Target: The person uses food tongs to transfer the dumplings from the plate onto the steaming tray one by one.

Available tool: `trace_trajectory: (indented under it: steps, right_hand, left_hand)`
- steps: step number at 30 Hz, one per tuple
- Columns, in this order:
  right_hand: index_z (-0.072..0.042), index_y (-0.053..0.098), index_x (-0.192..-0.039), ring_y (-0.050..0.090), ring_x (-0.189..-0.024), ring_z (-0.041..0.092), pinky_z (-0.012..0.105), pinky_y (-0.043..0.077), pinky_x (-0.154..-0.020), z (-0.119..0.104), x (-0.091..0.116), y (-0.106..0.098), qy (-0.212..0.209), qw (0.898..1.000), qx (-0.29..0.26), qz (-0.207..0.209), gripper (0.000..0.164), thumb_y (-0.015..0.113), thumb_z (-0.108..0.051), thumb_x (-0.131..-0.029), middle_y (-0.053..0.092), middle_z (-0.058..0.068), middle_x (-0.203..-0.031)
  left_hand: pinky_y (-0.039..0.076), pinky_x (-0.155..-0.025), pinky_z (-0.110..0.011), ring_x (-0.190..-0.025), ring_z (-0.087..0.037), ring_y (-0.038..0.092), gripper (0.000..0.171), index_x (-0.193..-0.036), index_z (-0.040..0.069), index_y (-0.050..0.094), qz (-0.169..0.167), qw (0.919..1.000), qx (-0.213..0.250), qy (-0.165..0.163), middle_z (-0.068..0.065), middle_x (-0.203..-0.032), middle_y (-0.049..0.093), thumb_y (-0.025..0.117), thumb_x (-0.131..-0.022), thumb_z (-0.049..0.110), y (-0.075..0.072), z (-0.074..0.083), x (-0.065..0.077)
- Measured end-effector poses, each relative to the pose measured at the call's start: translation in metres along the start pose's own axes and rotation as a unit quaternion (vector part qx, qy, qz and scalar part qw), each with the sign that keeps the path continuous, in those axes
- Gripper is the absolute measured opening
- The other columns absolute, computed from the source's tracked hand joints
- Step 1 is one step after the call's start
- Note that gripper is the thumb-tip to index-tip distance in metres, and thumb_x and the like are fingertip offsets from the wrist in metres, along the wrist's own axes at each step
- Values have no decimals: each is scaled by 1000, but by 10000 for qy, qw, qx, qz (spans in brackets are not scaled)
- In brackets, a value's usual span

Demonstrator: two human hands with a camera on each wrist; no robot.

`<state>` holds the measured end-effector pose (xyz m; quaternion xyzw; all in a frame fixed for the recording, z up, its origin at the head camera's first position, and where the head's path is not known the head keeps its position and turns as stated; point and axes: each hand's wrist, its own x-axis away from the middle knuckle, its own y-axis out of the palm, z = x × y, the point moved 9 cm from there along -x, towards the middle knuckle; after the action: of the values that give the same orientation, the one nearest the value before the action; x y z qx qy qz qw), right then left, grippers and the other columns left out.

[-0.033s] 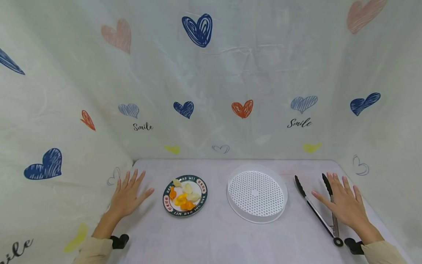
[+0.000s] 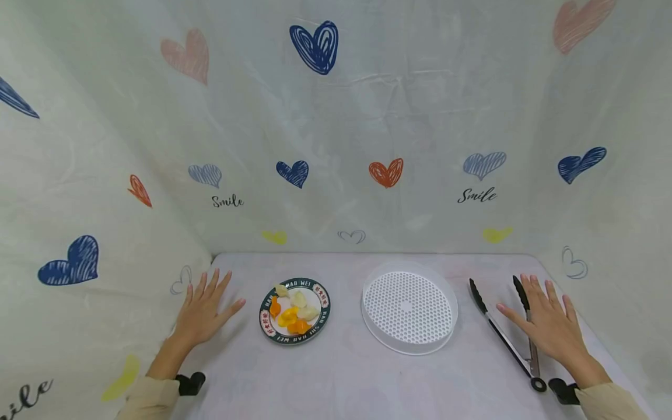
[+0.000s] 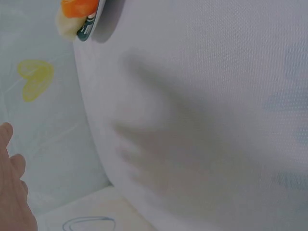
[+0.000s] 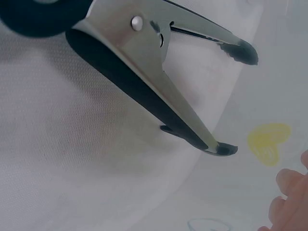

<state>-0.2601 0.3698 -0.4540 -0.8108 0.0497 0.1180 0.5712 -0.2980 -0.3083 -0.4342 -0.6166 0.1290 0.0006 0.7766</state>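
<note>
My left hand (image 2: pixel 202 312) is held with its fingers spread over the left end of the table, and its shadow falls on the cloth in the left wrist view. To its right is a round plate (image 2: pixel 266 331) with a dark green lettered rim, bearing several yellow, orange and pale food-like pieces (image 2: pixel 289 317). At the right end, my right hand (image 2: pixel 557 326), fingers spread, holds nothing. It overlaps one arm of the tongs (image 2: pixel 506 338) in the head view. Those tongs, metal with black tips, lie spread apart, their black ring end (image 4: pixel 43 19) close to the right wrist camera.
Between plate and tongs sits a round white perforated tray (image 2: pixel 409 309) with a translucent rim. A white cloth (image 2: pixel 336 385) covers the table. Behind it and at both sides hang pale curtains (image 2: pixel 346 116) printed with hearts. Black wrist bands (image 2: pixel 191 384) show below both hands.
</note>
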Motion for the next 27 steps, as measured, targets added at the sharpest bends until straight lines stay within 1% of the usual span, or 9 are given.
trace_trajectory:
  steps: [5, 8, 10, 12, 14, 17, 22, 25, 27]
  right_hand:
    - [-6, -5, -159, -22, -145, 37, 57, -24, -107, 3, -1, 0, 25, 10000, -47, -21, 97, 54, -53, -98, -6, 28, -160]
    - [1, -1, -158, -18, -144, 46, 59, -20, -109, 5, -3, -1, 95, 9999, -88, 76, 100, 56, -53, -96, -1, 37, -157]
    - [9, 2, -155, -10, -142, 55, 63, -13, -110, 6, -4, -3, 151, 9996, -134, 191, 103, 59, -53, -95, 8, 44, -152]
    - [16, 7, -151, 3, -137, 64, 68, -2, -109, 7, -5, -7, 235, 9990, -190, 316, 106, 62, -52, -93, 17, 49, -145]
    - [23, 9, -147, 15, -129, 69, 71, 7, -106, 8, -5, -9, 335, 9984, -251, 369, 107, 63, -51, -93, 23, 53, -138]
    - [29, 12, -142, 28, -116, 69, 73, 16, -99, 10, -7, -12, 562, 9971, -368, 354, 108, 64, -51, -92, 29, 56, -128]
    - [33, 13, -137, 31, -108, 68, 72, 21, -91, 19, -6, -9, 1031, 9927, -608, 169, 107, 61, -52, -93, 31, 58, -119]
    - [35, 13, -136, 31, -108, 66, 71, 22, -89, 27, -4, -3, 1286, 9896, -651, -10, 108, 57, -54, -94, 30, 58, -119]
    - [35, 13, -135, 31, -108, 66, 71, 25, -88, 31, -2, 2, 1454, 9871, -651, -149, 108, 56, -56, -94, 29, 58, -120]
  left_hand:
    - [0, -110, -68, -147, -49, 2, 85, -156, 1, 29, 44, 10000, 53, 42, -31, -158, 19, 56, -95, 55, 2, -1, -1]
    - [2, -110, -69, -146, -50, 3, 86, -155, 0, 29, 46, 9999, 93, 38, -32, -157, 19, 55, -95, 55, 4, -1, 0]
    - [3, -109, -70, -145, -52, 5, 86, -155, -1, 28, 25, 9999, 141, 22, -33, -157, 19, 54, -96, 56, 5, -2, 0]
    - [6, -108, -71, -144, -54, 8, 87, -155, -1, 27, -7, 9998, 218, -2, -34, -156, 19, 53, -96, 57, 7, -2, -1]
    - [8, -108, -71, -143, -55, 12, 86, -155, -2, 26, -36, 9993, 374, -39, -35, -156, 19, 53, -97, 55, 9, -3, 0]
    - [11, -109, -69, -142, -55, 16, 86, -156, -3, 23, -131, 9977, 657, -138, -35, -156, 17, 52, -98, 54, 13, -4, 0]
    - [15, -108, -69, -141, -54, 18, 89, -157, -3, 16, -285, 9928, 1098, -377, -33, -158, 17, 50, -99, 54, 25, -7, 1]
    - [19, -106, -70, -140, -54, 21, 91, -158, -2, 10, -320, 9903, 1250, -512, -33, -156, 23, 52, -99, 54, 32, -7, 2]
    - [26, -104, -70, -136, -52, 30, 93, -159, 0, 7, -348, 9889, 1315, -595, -33, -152, 31, 53, -99, 53, 38, -7, 3]
